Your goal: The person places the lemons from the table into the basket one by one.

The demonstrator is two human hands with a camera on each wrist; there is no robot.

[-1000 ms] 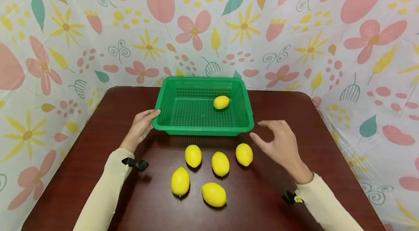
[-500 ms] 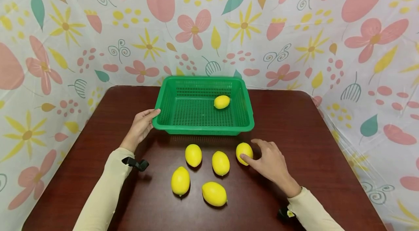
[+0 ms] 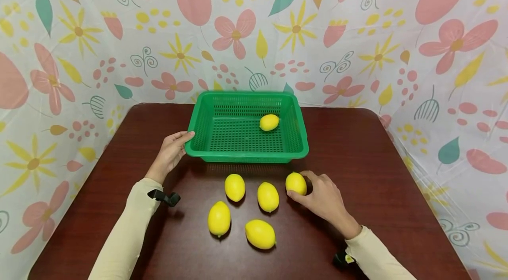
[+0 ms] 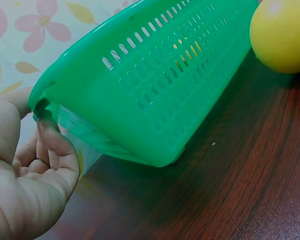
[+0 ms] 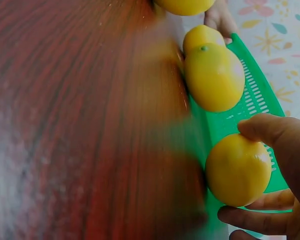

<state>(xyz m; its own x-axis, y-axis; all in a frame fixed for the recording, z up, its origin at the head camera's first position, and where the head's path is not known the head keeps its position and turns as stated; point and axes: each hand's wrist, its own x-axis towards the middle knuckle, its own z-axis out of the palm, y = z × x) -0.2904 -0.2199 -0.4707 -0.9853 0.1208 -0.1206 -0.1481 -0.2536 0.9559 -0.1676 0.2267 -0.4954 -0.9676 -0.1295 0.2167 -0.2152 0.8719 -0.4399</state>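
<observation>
My left hand (image 3: 170, 154) pinches the left rim of a green plastic basket (image 3: 246, 156), thumb on top and fingers curled below, as the left wrist view also shows. A single lemon (image 3: 269, 122) lies inside the basket, toward its right. My right hand (image 3: 326, 196) holds the rightmost lemon (image 5: 238, 170) on the table between thumb and fingers. In the right wrist view the thumb (image 5: 265, 127) touches one side of that lemon and the fingers lie round the other. Part of the lemon's far side is hidden.
Several more lemons lie in front of the basket: one at left (image 3: 235, 188), one in the middle (image 3: 268, 197), and two nearer, a left one (image 3: 219, 219) and a right one (image 3: 260, 234). The dark wooden table (image 3: 349, 139) meets a flowered curtain (image 3: 238, 28) behind.
My right hand has come down and leftward from beside the basket's corner to the rightmost lemon, and its thumb and fingers have closed round it. The left hand and basket stay put.
</observation>
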